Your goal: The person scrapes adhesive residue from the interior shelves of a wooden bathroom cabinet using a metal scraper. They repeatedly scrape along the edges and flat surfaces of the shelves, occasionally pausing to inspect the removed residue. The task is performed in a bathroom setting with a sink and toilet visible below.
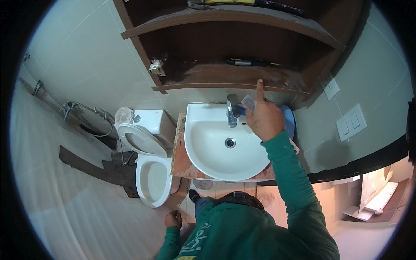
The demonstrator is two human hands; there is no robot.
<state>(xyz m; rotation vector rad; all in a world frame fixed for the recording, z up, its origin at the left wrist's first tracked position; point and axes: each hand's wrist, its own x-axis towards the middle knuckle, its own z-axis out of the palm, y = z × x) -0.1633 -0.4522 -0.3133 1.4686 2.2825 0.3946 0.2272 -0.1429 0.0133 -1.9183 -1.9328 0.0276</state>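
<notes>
Fingers (260, 90) of the right hand (267, 120) pinching a small greyish piece (248, 103) beside the faucet (232, 110), one outstretched toward the shelf (208, 85), left hand (173, 219) low near the toilet (166, 190), its grip impossible to tell.

The brown wood-grain lower shelf (199, 78) carries a slim black tool (245, 63) with yellow marking. The reddish-brown wooden counter (178, 149) supports a glossy white rounded washbasin (208, 145).

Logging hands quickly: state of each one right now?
Left hand: curled; whether it holds anything cannot be told.
Right hand: holding a small translucent piece, index finger extended.
</notes>
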